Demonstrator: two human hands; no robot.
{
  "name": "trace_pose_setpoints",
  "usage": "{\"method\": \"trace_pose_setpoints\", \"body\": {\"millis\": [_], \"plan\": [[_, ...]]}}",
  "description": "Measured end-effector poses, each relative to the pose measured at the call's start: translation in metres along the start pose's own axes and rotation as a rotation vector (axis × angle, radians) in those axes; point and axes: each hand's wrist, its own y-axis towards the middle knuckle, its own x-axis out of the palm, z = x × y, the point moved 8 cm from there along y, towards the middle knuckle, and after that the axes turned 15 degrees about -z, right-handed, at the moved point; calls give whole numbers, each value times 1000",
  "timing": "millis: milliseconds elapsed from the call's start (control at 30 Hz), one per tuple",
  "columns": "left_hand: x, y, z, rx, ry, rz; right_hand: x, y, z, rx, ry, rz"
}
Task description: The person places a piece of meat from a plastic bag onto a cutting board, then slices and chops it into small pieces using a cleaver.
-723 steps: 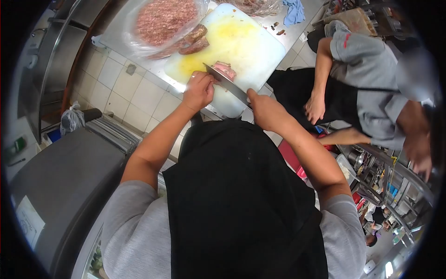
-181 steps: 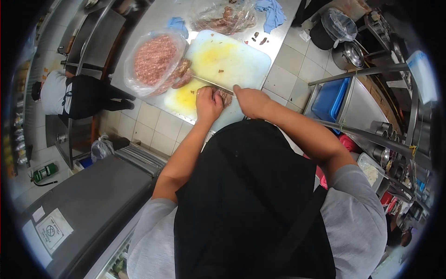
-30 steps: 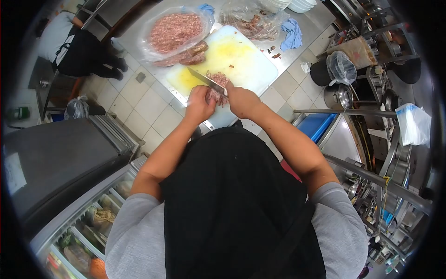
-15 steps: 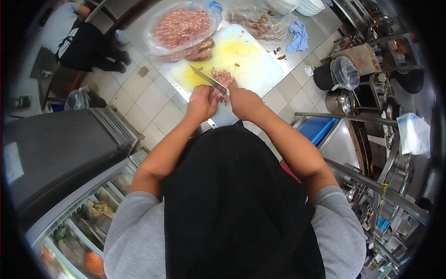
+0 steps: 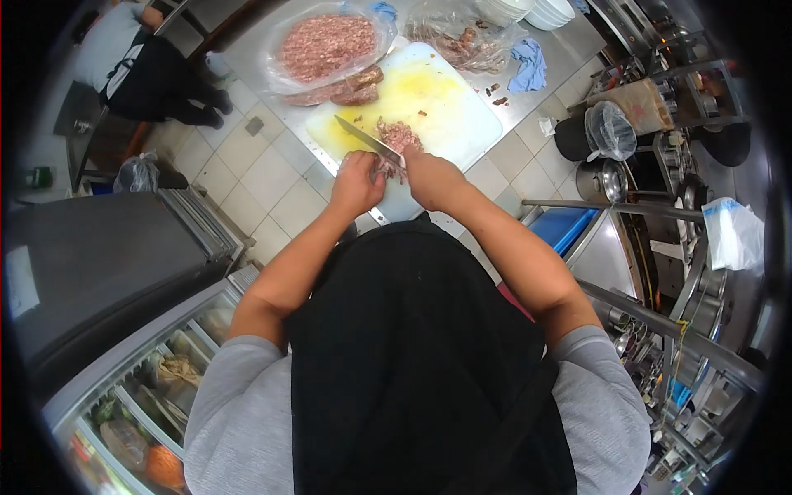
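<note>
My right hand [image 5: 435, 180] is closed round the handle of a knife [image 5: 363, 137], whose blade points up and left over the white cutting board [image 5: 462, 115]. Chopped pink meat [image 5: 398, 134] lies beyond the blade. On the near side, my left hand [image 5: 359, 183] has its fingers curled against a piece of meat, mostly hidden by the fingers and blade. Two browned meat pieces [image 5: 360, 87] rest at the board's upper left edge, beside a clear bag of ground meat [image 5: 326, 48]. Yellow stains mark the board.
Behind the board are a plastic bag of dark meat [image 5: 466, 41], a blue cloth [image 5: 528, 64] and white bowls [image 5: 550, 12]. Another person [image 5: 148, 70] stands bent at the upper left. A glass-topped case [image 5: 157, 375] is at lower left, metal racks [image 5: 660, 330] at right.
Over the last second the view has shifted slightly. Compared with the earliest frame, the meat is in smaller pieces, and the co-worker at the right is out of view. The knife remains in my right hand.
</note>
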Motion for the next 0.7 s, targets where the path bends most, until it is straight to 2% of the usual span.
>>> {"method": "trace_pose_setpoints", "body": {"millis": [100, 233, 333, 433, 533, 600, 700], "plan": [[6, -1, -10, -50, 6, -23, 3, -37, 3, 28, -56, -32], [15, -5, -18, -69, 22, -45, 37, -17, 19, 67, -14, -67], [12, -6, -17, 4, 5, -52, 28, 19, 8, 29, 58, 28], [0, -8, -8, -23, 20, -18, 11, 18, -2, -60, -2, 48], [1, -11, -16, -79, 3, -41, 7, -14, -1, -28, 16, 40], [4, -9, -19, -64, 12, -64, 11, -34, 0, 46, -44, -56], [7, -10, -21, -52, 31, -101, 40, 1, 12, 29, 6, -2]]}}
